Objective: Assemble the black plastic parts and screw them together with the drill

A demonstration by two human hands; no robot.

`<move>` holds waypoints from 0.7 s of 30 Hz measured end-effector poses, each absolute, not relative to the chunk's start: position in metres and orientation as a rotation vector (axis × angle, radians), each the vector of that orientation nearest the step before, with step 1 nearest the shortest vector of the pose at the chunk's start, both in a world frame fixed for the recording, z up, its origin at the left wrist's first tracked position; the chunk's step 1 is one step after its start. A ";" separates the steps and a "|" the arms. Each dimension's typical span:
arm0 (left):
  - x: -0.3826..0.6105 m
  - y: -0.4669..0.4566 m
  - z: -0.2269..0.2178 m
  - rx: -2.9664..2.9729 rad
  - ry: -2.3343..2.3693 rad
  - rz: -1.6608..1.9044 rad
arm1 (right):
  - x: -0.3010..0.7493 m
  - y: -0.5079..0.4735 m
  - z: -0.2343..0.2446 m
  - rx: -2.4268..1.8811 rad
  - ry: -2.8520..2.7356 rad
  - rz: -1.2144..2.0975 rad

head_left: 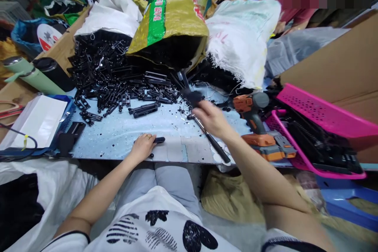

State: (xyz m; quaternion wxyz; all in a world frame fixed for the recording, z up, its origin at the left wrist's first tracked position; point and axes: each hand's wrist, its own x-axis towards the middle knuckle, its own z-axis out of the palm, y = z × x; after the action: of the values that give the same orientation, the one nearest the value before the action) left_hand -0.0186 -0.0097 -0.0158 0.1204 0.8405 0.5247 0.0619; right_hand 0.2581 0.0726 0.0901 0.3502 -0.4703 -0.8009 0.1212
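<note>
Black strip (158, 140) pinned under closed left hand (144, 145), right hand (211, 119) clamped on hammer (216, 146) (blurred, perhaps raised) nearby

A bare strip of bench (118, 134) lies open near the front edge, hemmed behind by a heap of black parts (109, 75) and sacks (171, 15), right by a slanting hammer (217, 147), cordless drill (254, 122) and pink basket (319, 114), left by a white box (35, 122).

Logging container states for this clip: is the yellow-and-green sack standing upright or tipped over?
Tipped over. The yellow-and-green sack lies with its open mouth facing the table, black parts spread before it.
</note>
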 end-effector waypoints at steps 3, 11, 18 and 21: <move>-0.018 -0.005 -0.010 2.431 1.458 0.168 | 0.235 0.032 0.055 -1.034 -2.615 0.818; -0.002 0.006 0.002 2.440 1.294 0.093 | 0.222 0.007 0.009 -1.187 -3.058 0.529; -0.002 -0.002 0.003 2.416 1.396 0.182 | 0.211 -0.003 0.010 -1.307 -2.979 0.205; -0.006 -0.004 -0.004 2.406 1.414 0.291 | 0.204 -0.007 0.022 -1.302 -2.950 0.091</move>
State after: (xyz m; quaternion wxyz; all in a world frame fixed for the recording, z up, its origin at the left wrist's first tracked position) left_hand -0.0061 -0.0043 -0.0035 0.1670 0.8454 0.4969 0.1023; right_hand 0.2039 -0.0072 0.0220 -0.0421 -0.4031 -0.9137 0.0283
